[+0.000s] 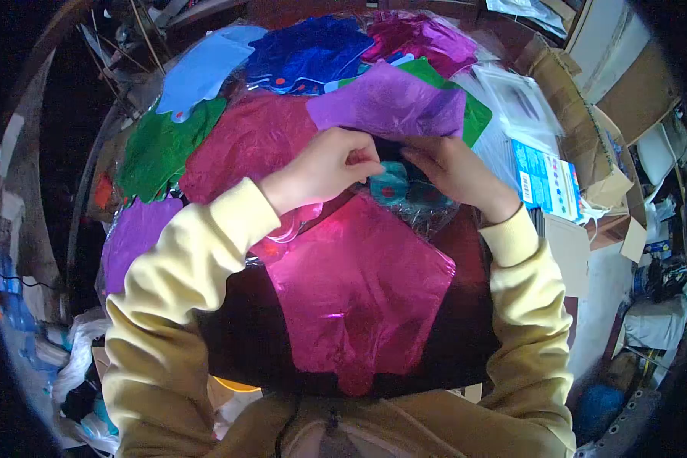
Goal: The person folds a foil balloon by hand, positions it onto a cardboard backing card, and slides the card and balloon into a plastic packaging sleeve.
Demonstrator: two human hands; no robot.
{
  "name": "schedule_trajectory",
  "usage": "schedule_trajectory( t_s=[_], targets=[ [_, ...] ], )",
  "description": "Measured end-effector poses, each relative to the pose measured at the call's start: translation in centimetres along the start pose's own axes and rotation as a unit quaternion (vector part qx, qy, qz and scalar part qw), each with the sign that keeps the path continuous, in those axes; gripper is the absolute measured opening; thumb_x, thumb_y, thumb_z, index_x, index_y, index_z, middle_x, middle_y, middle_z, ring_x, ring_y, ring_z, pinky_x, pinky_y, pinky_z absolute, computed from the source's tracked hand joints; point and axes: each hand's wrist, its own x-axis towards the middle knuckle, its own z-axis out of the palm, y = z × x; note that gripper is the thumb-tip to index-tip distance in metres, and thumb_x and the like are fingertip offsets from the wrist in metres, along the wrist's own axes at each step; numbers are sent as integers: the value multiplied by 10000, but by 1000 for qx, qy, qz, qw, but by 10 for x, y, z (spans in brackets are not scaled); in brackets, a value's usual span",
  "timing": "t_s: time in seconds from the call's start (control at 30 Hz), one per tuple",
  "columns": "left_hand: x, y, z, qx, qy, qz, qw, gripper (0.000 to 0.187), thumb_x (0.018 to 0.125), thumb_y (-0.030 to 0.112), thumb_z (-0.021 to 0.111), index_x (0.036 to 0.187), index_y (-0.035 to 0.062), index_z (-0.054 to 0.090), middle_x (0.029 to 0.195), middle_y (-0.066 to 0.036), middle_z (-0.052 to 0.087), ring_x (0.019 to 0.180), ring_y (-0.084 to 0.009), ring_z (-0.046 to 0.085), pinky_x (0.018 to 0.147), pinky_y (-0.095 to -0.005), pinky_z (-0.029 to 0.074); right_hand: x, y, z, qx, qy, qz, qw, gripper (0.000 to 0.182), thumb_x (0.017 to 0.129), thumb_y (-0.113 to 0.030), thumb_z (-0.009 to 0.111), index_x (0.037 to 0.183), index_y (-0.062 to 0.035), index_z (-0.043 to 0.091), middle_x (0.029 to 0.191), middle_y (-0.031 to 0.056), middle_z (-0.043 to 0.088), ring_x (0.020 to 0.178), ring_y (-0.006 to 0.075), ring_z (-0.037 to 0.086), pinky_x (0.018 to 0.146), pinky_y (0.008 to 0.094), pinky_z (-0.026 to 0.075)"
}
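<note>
Dark table (pixel 466 336) w/ flat foil balloons (pixel 359 290), plastic packets (pixel 511 99).

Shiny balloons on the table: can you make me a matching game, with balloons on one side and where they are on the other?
Things:
1. pink foil balloon
2. green foil balloon
3. dark blue foil balloon
4. teal balloon

Places:
A. far side of the table, at the top
B. between the left hand and the right hand
C. nearest the person, below the hands
D. left side, beside the red one

Pairs: 1-C, 2-D, 3-A, 4-B
</note>
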Motion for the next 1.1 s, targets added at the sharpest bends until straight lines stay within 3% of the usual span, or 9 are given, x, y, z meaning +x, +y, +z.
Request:
schedule_trajectory(
  t_s=[0.1,0.4,0.5,0.53,0.63,0.8,0.9,1.03,1.1],
  targets=[
    [1,3,5,-75,62,-8,995,74,850,53,626,846,-10,587,710,-35,599,671,-93,589,606,-243,478,-3,-3,-6,4,-42,54,998,275,904,-249,524,1069,-47,612,942,240,617,897,422,577,755,475,460],
    [4,15,7,-4,155,39,987,90,823,27,637,825,-16,558,742,-56,584,664,-117,594,587,-248,472,-1,-8,-1,-17,-72,71,995,289,893,-263,541,1040,-26,618,920,247,613,868,432,575,731,475,461],
    [1,26,10,123,229,135,956,67,796,7,615,842,10,566,777,-82,556,703,-196,590,645,-318,479,1,1,9,-67,-25,106,992,301,892,-270,547,1044,-19,616,914,265,602,876,424,580,744,476,459],
    [1,27,12,124,229,136,956,67,796,7,615,842,10,566,777,-82,556,703,-196,590,645,-318,479,1,1,9,-67,-25,106,992,301,892,-270,547,1044,-19,616,914,265,602,876,424,580,744,476,459],
    [-2,27,16,433,172,234,853,74,796,44,580,868,32,566,816,-105,534,810,-271,562,737,-383,455,3,0,12,30,57,59,996,283,902,-234,537,1059,-9,604,912,267,603,891,433,572,758,460,458],
    [3,10,25,408,139,223,874,123,822,136,563,892,34,562,883,-109,555,916,-288,541,798,-416,426,7,-15,3,94,150,80,981,255,917,-194,516,1062,-1,599,884,251,613,848,406,597,757,416,460],
    [3,25,17,219,196,148,944,221,810,217,593,917,27,560,951,-115,562,951,-310,527,800,-433,423,8,-26,-10,112,179,154,965,248,933,-189,508,1072,-1,592,858,185,634,795,278,603,753,363,451],
    [18,26,-3,343,88,73,932,343,836,291,585,1071,42,569,1083,-154,568,1036,-344,518,880,-459,414,9,-15,-12,153,187,154,958,278,935,-228,523,1070,6,589,874,128,629,814,161,555,772,317,441],
    [23,6,11,341,72,75,934,390,849,334,561,1138,71,548,1157,-151,539,1101,-344,484,912,-468,398,11,-25,-13,145,204,156,955,292,938,-228,523,1104,8,573,948,108,617,873,153,549,810,303,428]
  ],
)
